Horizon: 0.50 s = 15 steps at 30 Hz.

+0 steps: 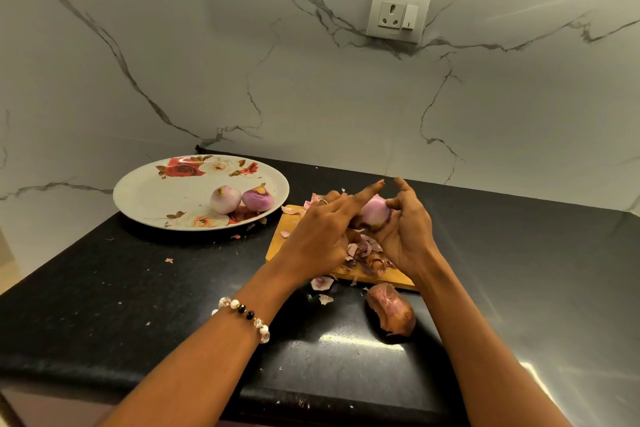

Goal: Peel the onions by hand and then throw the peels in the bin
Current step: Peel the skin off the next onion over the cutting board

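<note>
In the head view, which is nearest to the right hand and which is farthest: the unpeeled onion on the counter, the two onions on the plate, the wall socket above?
1. Unpeeled onion: on the counter, just below the right hand, towards the person.
2. Two peeled onions: on the flowered plate, to the left, beyond the left hand.
3. Wall socket: high on the marble wall, far behind.

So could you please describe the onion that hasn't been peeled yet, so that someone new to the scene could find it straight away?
Start at the black countertop and find the wooden cutting board under the hands. Just in front of the board's near edge, on the bare counter, lies the unpeeled onion. Unlike the two pale peeled onions on the floral plate, it wears brown papery skin.
</note>
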### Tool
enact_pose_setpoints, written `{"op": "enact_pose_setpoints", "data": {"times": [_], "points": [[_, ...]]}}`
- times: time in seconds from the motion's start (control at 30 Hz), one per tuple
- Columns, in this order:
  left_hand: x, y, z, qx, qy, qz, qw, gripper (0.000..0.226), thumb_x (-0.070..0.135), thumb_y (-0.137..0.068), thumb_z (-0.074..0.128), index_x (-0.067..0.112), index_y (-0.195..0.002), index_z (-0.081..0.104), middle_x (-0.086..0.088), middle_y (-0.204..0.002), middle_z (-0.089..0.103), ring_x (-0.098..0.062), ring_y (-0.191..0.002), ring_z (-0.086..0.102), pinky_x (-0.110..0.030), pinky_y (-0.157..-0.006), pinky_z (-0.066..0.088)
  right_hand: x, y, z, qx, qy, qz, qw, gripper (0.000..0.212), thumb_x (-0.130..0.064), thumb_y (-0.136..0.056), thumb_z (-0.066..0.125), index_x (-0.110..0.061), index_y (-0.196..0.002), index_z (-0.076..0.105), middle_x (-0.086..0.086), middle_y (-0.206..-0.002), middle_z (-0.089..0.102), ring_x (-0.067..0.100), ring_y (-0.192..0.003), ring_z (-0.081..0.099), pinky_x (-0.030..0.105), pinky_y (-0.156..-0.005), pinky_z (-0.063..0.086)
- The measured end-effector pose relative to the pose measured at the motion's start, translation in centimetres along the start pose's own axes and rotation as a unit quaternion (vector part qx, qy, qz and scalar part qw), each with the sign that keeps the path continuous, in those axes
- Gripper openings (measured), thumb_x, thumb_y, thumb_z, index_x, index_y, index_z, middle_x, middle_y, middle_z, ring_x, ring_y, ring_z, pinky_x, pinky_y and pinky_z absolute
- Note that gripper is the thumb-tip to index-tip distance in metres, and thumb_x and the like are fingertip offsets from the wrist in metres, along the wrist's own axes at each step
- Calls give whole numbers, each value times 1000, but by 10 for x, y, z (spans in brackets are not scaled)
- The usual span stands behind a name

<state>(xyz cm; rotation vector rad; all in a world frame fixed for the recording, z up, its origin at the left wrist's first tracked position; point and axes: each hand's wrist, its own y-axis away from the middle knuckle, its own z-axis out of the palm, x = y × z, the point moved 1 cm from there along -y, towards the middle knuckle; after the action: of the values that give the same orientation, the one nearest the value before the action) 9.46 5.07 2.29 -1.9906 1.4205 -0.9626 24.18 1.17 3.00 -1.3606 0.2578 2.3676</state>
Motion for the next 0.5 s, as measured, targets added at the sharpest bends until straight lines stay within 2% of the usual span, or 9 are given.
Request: {"op": "enact_pose_setpoints", "data": {"times": [0.07,0.1,0.17,0.23,0.3,0.37,0.43,0.5], "points": [[1,0,1,-19,22,-7,1000,88,-8,-74,63,16,-150,26,9,-89,52,-10,-83,47,-28,-89,46,-3,-3,-5,35,-25,-11,999,39,-19,-100,38,-16,-139,35,25,-142,39,43,-118,54,42,-58,58],[0,0,1,-17,28,-13,999,86,-6,-76,65,16,-150,28,9,-88,50,-11,-83,48,-26,-86,46,-4,-4,-7,50,-34,-15,998,38,-18,-99,39,-16,-137,36,25,-141,40,43,-115,54,39,-55,56],[-2,-1,0,5,25,-27,999,72,1,-79,66,14,-144,38,4,-91,55,-10,-85,47,-22,-81,43,-6,-5,-8,54,-45,-19,997,31,-19,-97,40,-17,-128,36,25,-141,40,44,-110,55,39,-55,54],[-4,-2,-1,36,7,-35,999,50,7,-82,60,13,-131,55,-4,-100,62,-14,-91,52,-28,-81,48,-7,-2,-6,38,-42,-22,998,29,-20,-96,41,-19,-124,35,26,-144,37,43,-110,54,39,-56,54],[-6,-2,0,65,0,-56,996,36,10,-83,54,12,-116,67,-5,-101,64,-18,-93,56,-34,-78,51,-8,0,-4,21,-25,-33,999,42,-14,-96,39,-17,-138,34,24,-144,36,43,-117,52,39,-57,55],[-8,-2,0,98,26,-82,991,28,10,-87,52,11,-108,70,-5,-99,66,-17,-91,59,-30,-75,53,-10,3,-1,2,7,-50,999,59,-4,-94,37,-23,-149,26,23,-140,36,41,-119,52,43,-61,57],[-8,-3,-3,123,63,-109,984,22,13,-92,57,9,-110,69,-5,-101,68,-14,-89,62,-21,-74,53,-12,8,4,-23,32,-66,997,66,5,-93,38,-24,-150,25,23,-131,41,37,-109,56,47,-68,58],[-8,-3,-4,127,85,-125,980,31,19,-90,65,11,-120,64,-4,-105,67,-9,-88,62,-17,-74,53,-13,10,6,-43,41,-76,995,70,11,-91,44,-23,-150,26,20,-118,50,35,-102,60,47,-71,59]]}}
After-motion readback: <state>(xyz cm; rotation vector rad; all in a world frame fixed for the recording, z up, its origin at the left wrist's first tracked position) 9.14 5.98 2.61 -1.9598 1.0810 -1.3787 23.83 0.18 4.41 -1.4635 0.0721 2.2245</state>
